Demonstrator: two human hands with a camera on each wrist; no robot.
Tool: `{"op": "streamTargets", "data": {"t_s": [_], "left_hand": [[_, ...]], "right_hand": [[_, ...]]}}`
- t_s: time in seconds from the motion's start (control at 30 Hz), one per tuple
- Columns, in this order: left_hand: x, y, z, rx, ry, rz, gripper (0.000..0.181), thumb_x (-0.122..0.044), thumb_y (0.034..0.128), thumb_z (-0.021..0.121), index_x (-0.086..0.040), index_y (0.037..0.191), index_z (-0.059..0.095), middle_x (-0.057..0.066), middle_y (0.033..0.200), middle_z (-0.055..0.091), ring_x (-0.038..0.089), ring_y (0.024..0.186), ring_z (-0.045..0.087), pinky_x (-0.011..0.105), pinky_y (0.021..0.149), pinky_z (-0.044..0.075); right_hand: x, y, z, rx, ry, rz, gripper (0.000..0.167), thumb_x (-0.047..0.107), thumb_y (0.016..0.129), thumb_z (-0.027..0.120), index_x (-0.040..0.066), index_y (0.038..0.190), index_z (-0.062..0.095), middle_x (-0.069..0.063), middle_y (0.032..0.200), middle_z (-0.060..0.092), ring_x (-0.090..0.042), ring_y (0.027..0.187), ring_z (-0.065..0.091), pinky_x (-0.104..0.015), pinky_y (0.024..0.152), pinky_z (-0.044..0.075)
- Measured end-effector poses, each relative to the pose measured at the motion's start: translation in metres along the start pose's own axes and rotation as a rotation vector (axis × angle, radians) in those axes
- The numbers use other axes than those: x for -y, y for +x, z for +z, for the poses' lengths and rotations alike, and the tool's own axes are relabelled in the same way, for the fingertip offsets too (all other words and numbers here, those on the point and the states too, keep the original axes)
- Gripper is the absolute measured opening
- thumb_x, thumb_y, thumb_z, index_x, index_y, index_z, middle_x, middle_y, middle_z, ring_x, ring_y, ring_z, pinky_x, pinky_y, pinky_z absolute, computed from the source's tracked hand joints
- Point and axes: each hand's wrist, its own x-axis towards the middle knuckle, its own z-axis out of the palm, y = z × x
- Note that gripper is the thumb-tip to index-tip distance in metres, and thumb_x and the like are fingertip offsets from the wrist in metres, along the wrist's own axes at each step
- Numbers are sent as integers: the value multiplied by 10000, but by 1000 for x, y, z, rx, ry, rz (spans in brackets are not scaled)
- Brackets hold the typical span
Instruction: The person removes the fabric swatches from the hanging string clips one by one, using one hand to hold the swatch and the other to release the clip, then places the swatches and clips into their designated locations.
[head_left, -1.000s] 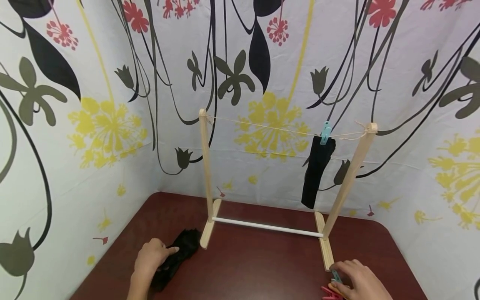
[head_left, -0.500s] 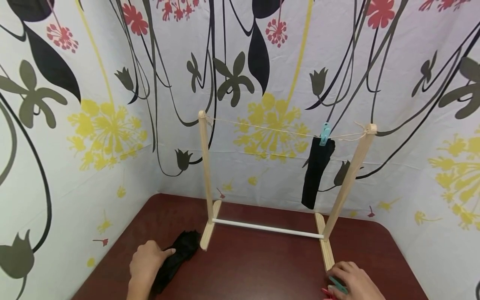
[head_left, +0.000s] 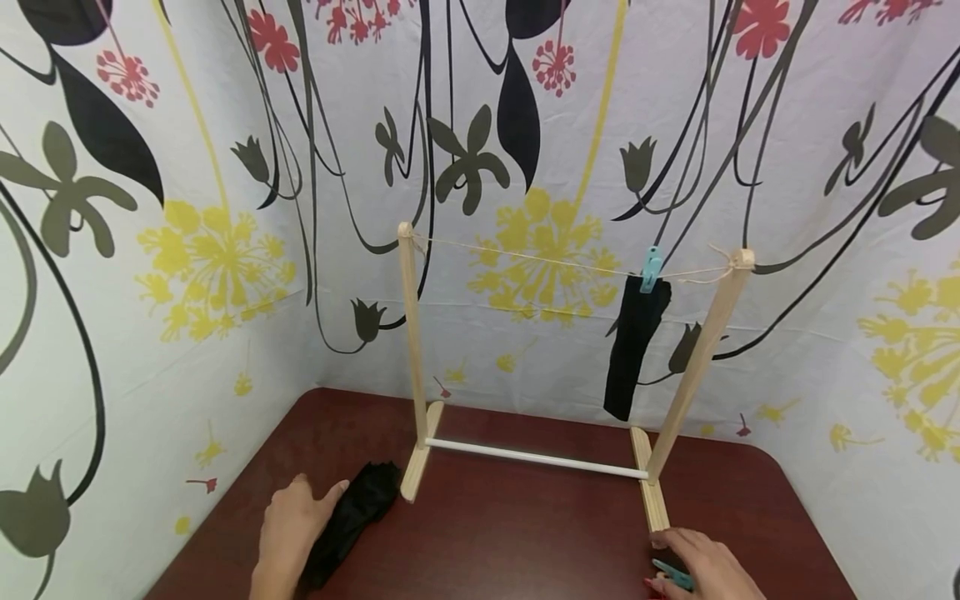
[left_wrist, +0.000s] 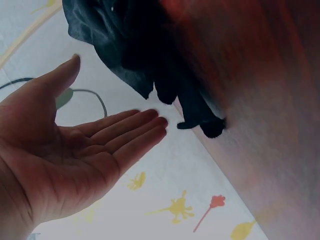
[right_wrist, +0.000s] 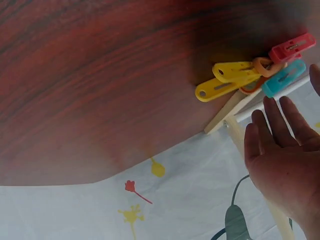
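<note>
My left hand (head_left: 291, 533) is spread beside a bunched black cloth (head_left: 356, 517) lying on the table's left side. In the left wrist view its palm (left_wrist: 60, 160) shows with straight fingers, apart from the dark cloth (left_wrist: 132, 45). At the front right, my right hand (head_left: 708, 567) hovers over a small heap of clothespins. Its fingers are extended in the right wrist view, close to a teal clothespin (right_wrist: 283, 78). Red (right_wrist: 292, 47) and yellow clothespins (right_wrist: 215, 91) lie in the same heap. Whether a fingertip touches the teal one, I cannot tell.
A wooden stand with a left post (head_left: 412, 333), a right post (head_left: 697, 367) and a white crossbar (head_left: 536, 457) stands on the dark red table (head_left: 510, 533). From its string (head_left: 525, 252) hangs a black sock-like cloth (head_left: 633, 350), clipped by a light blue clothespin (head_left: 652, 268).
My left hand has drawn slightly left, its thumb lifting off the black cloth. My right hand has shifted among the clothespins, and the teal one now lies lower beneath its fingers.
</note>
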Motion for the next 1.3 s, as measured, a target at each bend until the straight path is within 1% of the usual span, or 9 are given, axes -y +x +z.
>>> {"op": "streamTargets", "data": {"t_s": [0.1,0.27,0.57,0.67,0.73,0.8,0.9,1.0,1.3], "left_hand": [[-5,1,3,-21,-8,25,1115,-738,966,587,223,1492,378,491,1391,518,620,1070,646,647,834,577],[-18,-3,7,-93,-53,90,1113,-704,1002,555,185,1587,230,457,1581,336,621,1347,498,698,1015,502],[-42,-11,19,-260,-185,225,954,-606,1034,589,36,1653,250,367,1587,427,544,1229,637,635,950,565],[-49,-12,20,-278,-227,248,930,-588,1031,610,-10,1666,253,325,1608,435,523,1317,596,648,1017,534],[-55,-14,21,-285,-250,267,915,-585,1031,614,-34,1670,260,304,1625,427,514,1354,571,655,1039,520],[-60,-16,21,-293,-278,286,886,-568,1033,623,-56,1670,280,282,1631,435,506,1367,565,660,1049,513],[-68,-21,23,-293,-323,314,837,-538,1033,643,-96,1665,319,235,1632,462,482,1379,569,656,1054,514],[-78,-27,28,-276,-371,346,798,-511,1030,663,-127,1657,353,179,1637,480,438,1410,563,639,1076,511],[-115,-37,37,-236,-508,462,702,-410,1037,690,-197,1639,398,54,1640,503,291,1470,528,562,1122,499]], "right_hand": [[7,1,-6,11,5,79,647,562,902,792,111,1346,659,2,1265,722,-247,1101,720,-317,803,600],[21,3,-15,-22,5,182,799,565,864,826,59,1444,611,-169,1430,664,-387,1279,668,-493,962,602],[33,3,-32,-130,-22,286,1012,659,874,767,18,1588,445,-287,1581,501,-541,1423,501,-647,1064,505],[33,2,-35,-188,-23,265,1002,626,891,770,23,1607,412,-261,1611,476,-532,1429,492,-261,1228,402],[32,2,-37,-233,-21,240,993,569,893,797,34,1622,387,-254,1614,473,-525,1421,498,2,1172,150],[32,2,-39,-265,-18,231,997,531,892,816,62,1643,358,-238,1624,469,-515,1421,502,65,1092,7],[33,2,-40,-292,-18,239,1023,556,907,794,113,1678,289,-245,1633,452,-541,1424,482,-341,1281,345],[37,4,-42,-329,-9,253,1043,571,906,791,172,1698,242,-259,1637,440,-553,1427,471,-708,1032,458],[53,12,-48,-593,32,218,994,391,908,849,335,1691,239,-182,1673,426,-468,1495,437,-696,965,459]]}}
